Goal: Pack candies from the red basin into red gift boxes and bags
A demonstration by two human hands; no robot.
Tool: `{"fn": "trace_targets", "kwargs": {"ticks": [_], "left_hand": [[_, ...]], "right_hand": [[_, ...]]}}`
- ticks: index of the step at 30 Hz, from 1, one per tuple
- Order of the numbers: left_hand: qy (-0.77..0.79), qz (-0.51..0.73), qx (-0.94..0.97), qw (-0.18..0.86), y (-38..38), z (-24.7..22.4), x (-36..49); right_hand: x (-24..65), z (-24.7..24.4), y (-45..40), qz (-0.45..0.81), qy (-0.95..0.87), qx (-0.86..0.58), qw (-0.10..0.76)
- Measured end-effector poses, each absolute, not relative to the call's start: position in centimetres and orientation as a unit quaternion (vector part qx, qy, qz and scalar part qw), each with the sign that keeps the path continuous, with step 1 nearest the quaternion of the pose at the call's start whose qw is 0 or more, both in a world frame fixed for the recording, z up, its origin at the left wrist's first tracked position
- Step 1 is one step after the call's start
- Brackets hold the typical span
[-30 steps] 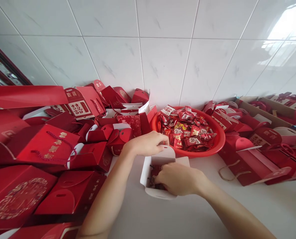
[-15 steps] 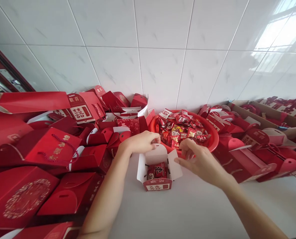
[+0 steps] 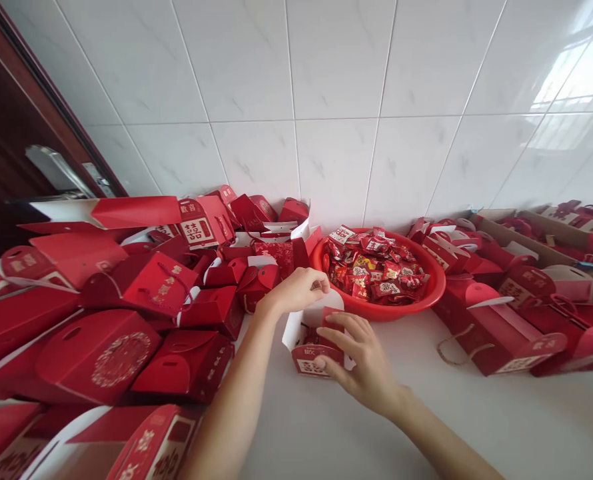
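A small red and white candy box (image 3: 310, 365) stands with its top flaps up on the table in front of me. Dark red wrapped candies (image 3: 312, 335) show inside it, partly covered by my fingers. My left hand (image 3: 299, 291) is closed at the box's back flap (image 3: 321, 305), its fingers curled by the flap's upper edge. With fingers spread, my right hand (image 3: 359, 353) presses the right flap (image 3: 330, 320) inward over the opening, the thumb near the box's front face. Just behind stands a red basin (image 3: 391, 311) full of wrapped candies (image 3: 376, 267).
Many red gift boxes (image 3: 186, 363) are piled on the left, some with open lids. More handled boxes (image 3: 511, 333) and cardboard cartons (image 3: 496, 215) line the right side. A tiled wall (image 3: 336, 160) rises behind the grey table (image 3: 296, 427); a dark door (image 3: 21, 133) stands far left.
My right hand has moved left and down from beside the box onto its right flap, which now leans inward. The left hand stays by the back flap. The view has shifted left.
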State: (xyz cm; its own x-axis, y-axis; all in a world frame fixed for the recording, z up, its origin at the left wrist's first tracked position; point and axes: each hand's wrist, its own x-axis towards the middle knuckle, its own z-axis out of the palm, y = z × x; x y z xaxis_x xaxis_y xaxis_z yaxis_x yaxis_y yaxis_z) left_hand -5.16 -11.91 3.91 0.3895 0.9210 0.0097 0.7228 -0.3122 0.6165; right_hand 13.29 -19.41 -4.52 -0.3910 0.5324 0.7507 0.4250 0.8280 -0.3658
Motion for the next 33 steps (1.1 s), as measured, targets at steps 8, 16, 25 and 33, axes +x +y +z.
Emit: {"fn": "trace_targets", "kwargs": {"ticks": [8,16,25,33], "left_hand": [[0.518,0.293,0.756,0.271,-15.6,2.9,-7.6],[0.52,0.533,0.601,0.291,-20.1,-1.1,-6.5],[0.512,0.426,0.647,0.371,-21.9,-1.8,-6.0],[0.543,0.429,0.701,0.175,-20.4,-2.5,-6.2]], "right_hand": [[13.6,-6.7,-19.4,0.049,-0.827,-0.284,0.482],[13.7,-6.4,-20.1,0.14,-0.833,-0.276,0.458],[13.7,-5.8,-20.2,0.238,-0.787,-0.3,0.483],[13.5,-6.3,-19.6,0.204,-0.757,-0.33,0.526]]}}
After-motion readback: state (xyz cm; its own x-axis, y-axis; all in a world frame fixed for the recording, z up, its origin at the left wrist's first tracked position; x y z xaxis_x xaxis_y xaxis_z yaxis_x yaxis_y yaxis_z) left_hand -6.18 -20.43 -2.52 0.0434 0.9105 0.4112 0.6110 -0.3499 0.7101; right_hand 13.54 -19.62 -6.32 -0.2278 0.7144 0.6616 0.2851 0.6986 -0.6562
